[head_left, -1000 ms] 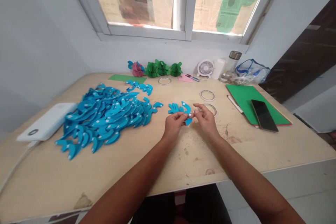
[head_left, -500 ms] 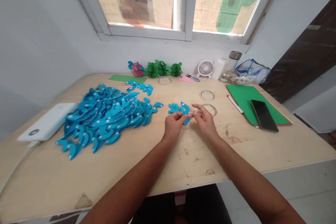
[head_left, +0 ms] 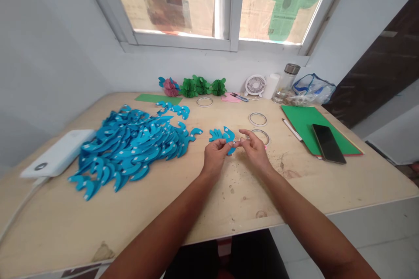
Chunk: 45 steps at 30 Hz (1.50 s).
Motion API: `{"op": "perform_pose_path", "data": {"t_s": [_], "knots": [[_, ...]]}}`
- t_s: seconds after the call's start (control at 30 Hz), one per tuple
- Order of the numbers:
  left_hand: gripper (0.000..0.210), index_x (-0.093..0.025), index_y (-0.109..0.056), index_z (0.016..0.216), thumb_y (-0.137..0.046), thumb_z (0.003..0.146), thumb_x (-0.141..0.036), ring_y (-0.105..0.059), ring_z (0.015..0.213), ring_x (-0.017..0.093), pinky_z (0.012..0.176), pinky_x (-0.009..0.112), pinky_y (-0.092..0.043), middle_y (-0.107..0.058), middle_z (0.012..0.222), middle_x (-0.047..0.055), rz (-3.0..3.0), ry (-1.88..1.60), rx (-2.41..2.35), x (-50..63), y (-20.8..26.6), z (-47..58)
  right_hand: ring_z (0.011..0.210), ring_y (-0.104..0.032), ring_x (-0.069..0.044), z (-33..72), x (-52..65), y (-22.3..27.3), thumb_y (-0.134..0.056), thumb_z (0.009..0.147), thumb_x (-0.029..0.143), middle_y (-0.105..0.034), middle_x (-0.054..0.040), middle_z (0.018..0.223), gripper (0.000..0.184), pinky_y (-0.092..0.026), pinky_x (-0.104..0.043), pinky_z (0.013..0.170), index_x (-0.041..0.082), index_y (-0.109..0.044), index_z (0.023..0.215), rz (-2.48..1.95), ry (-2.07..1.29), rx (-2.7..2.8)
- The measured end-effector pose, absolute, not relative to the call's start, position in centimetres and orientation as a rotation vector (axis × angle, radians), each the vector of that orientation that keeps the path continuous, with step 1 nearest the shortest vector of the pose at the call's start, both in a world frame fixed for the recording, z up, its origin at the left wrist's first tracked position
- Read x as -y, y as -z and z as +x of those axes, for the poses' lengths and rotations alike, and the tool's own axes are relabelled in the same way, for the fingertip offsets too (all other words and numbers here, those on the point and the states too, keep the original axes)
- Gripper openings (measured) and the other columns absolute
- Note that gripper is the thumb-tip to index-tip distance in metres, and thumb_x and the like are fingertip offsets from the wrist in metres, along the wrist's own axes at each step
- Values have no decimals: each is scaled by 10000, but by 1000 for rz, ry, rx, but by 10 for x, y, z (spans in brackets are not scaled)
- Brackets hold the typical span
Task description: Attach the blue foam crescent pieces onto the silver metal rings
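My left hand is closed in a pinch on a curved blue paper piece, part of which shows below the fingertips. Close beside it, my right hand has its thumb and a finger pressed together, with another finger raised. A tiny whitish bit shows at the right fingertips, too small to name surely. Just behind the hands lie several more blue paper pieces. A roll of narrow tape rests behind my right hand, partly hidden by it.
On the left spreads a large heap of blue paper pieces with white squares, beside a white power bank. Two more tape rolls lie farther back. A phone rests on green sheets at right. Green paper shapes and a small fan line the wall.
My fingertips have shifted slightly, and the whitish bit between them is less visible. More of the blue piece shows under my left fingers. The view has moved a little.
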<state>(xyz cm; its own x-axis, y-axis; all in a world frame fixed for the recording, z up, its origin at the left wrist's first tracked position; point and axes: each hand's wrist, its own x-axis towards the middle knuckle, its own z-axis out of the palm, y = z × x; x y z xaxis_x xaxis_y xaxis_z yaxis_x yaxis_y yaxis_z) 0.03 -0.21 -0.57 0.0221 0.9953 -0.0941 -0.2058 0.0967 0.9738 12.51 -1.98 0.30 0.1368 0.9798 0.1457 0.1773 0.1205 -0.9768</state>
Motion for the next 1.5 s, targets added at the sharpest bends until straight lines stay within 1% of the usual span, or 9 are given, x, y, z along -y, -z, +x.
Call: {"op": "perform_pose_path", "data": {"t_s": [0.17,0.33,0.5,0.7,0.87,1.27,1.5], "knots": [[219,-144,-651,641,-746,547,-317,-550,587,131,530,227,-395,-649,631,22,987,-1237,-1096,1,8,1,746,-640,-193,126,18,-1,-495,809,360,-703,-36,749,371,-457,-333,728,187,-515,1137,-1290,-898,1275],[173,-149,-642,618,-724,574,-294,-516,543,111,531,228,-394,-619,582,1,986,-1270,-1100,1,5,0,763,-642,-189,127,19,-1,-490,810,356,-703,-32,756,372,-454,-331,741,190,-518,1143,-1325,-900,1298],[180,-141,-611,593,-712,585,-289,-496,516,96,517,226,-400,-588,557,-9,940,-1311,-1086,0,2,-1,783,-641,-191,129,18,1,-499,802,347,-693,-33,751,371,-453,-336,752,176,-526,1130,-1347,-865,1286],[199,-136,-636,664,-730,543,-263,-518,529,101,484,215,-392,-618,612,3,927,-1314,-1072,1,4,0,856,-637,-197,129,14,3,-529,780,355,-653,-28,789,328,-471,-345,787,199,-542,1069,-1245,-867,1221],[212,-141,-642,713,-714,551,-258,-569,588,130,475,214,-400,-654,671,25,934,-1305,-1046,0,6,0,792,-627,-166,124,19,-5,-537,777,373,-617,-5,745,322,-479,-336,803,197,-547,1047,-1169,-921,1201],[302,-141,-628,810,-718,551,-267,-607,646,158,500,226,-425,-686,742,55,928,-1271,-1037,-1,8,0,801,-627,-166,121,25,-15,-529,782,373,-674,-40,835,342,-482,-341,789,192,-545,1071,-1173,-936,1194],[273,-146,-645,767,-716,552,-299,-599,643,154,497,229,-414,-679,719,46,916,-1254,-1043,0,5,0,814,-632,-172,119,27,-17,-540,776,378,-685,-41,860,291,-484,-345,787,203,-583,1005,-1151,-966,1216]]}}
